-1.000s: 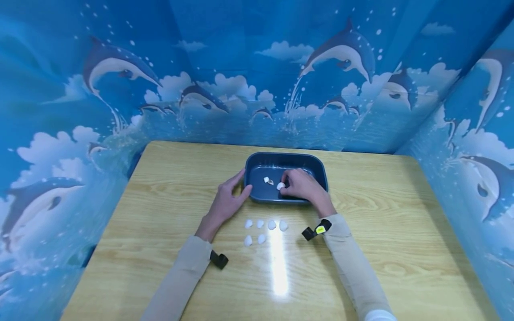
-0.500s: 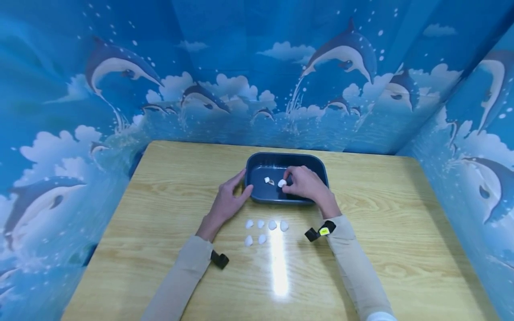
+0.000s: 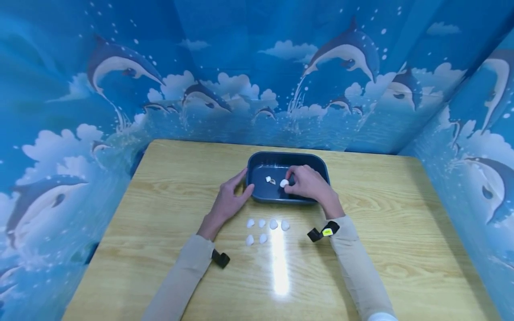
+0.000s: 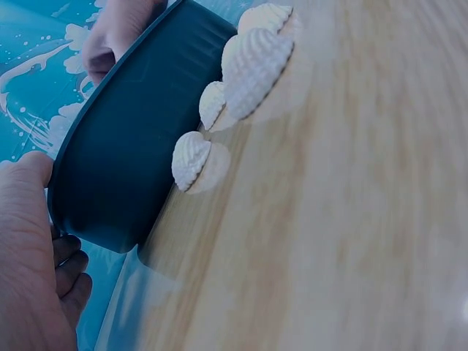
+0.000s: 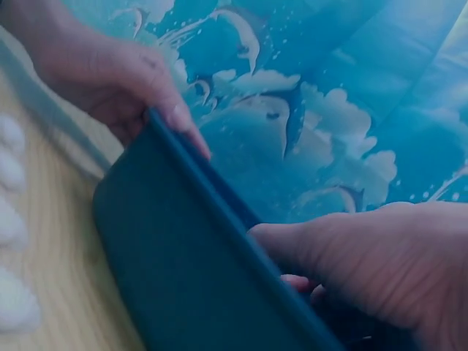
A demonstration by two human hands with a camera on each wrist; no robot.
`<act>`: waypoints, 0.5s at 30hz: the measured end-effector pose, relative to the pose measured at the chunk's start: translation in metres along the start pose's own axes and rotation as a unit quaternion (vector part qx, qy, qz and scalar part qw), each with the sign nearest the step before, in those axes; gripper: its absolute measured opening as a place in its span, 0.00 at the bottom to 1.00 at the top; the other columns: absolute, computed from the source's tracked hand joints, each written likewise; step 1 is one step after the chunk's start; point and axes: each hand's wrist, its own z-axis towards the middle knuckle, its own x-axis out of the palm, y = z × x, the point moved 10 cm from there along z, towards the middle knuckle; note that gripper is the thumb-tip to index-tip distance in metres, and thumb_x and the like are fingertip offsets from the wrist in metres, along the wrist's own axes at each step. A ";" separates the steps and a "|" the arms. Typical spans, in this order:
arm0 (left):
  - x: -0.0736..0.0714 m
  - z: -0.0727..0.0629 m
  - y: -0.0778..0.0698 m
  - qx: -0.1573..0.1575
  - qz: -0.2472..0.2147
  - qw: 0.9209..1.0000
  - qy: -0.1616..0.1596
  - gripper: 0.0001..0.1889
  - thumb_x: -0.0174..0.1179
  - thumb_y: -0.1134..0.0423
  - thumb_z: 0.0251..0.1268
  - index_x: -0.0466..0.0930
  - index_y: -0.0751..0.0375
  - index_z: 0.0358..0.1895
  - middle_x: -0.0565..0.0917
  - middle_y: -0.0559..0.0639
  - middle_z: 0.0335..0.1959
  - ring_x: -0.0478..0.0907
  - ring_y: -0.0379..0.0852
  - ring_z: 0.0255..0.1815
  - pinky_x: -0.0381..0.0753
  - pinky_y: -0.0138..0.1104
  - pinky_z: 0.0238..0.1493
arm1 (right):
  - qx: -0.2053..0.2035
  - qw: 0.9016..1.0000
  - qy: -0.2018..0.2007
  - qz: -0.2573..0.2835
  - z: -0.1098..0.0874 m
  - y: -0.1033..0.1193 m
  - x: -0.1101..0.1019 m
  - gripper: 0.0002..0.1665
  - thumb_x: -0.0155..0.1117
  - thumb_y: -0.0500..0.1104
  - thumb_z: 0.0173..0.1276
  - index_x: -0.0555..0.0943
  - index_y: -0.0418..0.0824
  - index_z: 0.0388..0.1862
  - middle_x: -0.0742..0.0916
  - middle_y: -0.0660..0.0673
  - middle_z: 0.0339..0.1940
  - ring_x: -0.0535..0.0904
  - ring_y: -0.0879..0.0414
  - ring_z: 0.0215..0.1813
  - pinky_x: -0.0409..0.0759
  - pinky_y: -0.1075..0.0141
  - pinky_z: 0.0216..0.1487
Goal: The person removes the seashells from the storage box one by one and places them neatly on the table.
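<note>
A: What does the right hand (image 3: 307, 182) do at this moment?

B: It reaches over the near side of the dark blue rectangular tray (image 3: 257, 195) and pinches a white seashell (image 3: 283, 183) between thumb and forefinger. The other fingers are mostly hidden behind the hand, so I cannot tell their exact position.

A: And where is this pinched shell, exactly?

B: It is inside the tray outline, near the middle. I cannot tell whether it touches the floor of the tray.

A: Does something else lie in there?

B: Yes. A small white piece (image 3: 268, 179) and a small brownish shell (image 3: 272, 181) lie just beside each other, to the left of the pinched one.

A: How is the left hand (image 3: 229, 200) placed?

B: It holds the left end of the tray. The thumb is spread away from the forefinger and lies over the rim, while the other fingers bend along the outer side.

A: What do you see in front of the tray?

B: Six white shells on the wood-grain table (image 3: 180, 178): a row of four shells (image 3: 274, 224), and nearer to the person a pair of shells (image 3: 250, 240), below the left part of this row. The left wrist view shows ribs on them. Behind the table there hangs a blue dolphin-print curtain (image 3: 249, 53).
</note>
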 end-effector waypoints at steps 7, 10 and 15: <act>0.001 0.001 -0.001 0.009 0.003 1.000 -0.004 0.35 0.60 0.48 0.78 0.64 0.61 0.79 0.69 0.62 0.78 0.66 0.51 0.79 0.67 0.46 0.79 | -0.024 1.000 -0.016 0.008 -0.013 0.020 -0.011 0.13 0.70 0.48 0.65 0.84 0.44 0.45 0.72 0.52 0.15 0.66 0.56 0.18 0.59 0.65 0.20; 0.001 0.001 -0.001 0.009 0.003 1.000 -0.005 0.35 0.60 0.48 0.78 0.64 0.61 0.79 0.69 0.62 0.78 0.66 0.51 0.79 0.67 0.45 0.79 | -0.038 0.999 -0.023 0.007 -0.020 0.030 -0.015 0.13 0.70 0.48 0.64 0.84 0.44 0.45 0.73 0.52 0.17 0.67 0.56 0.19 0.60 0.65 0.21; 0.000 0.001 0.000 0.007 0.001 1.000 -0.004 0.35 0.60 0.47 0.78 0.64 0.61 0.80 0.69 0.61 0.78 0.65 0.49 0.79 0.67 0.43 0.79 | -0.074 0.997 -0.035 0.006 -0.034 0.046 -0.018 0.11 0.69 0.46 0.64 0.84 0.45 0.44 0.73 0.53 0.17 0.65 0.58 0.19 0.59 0.66 0.22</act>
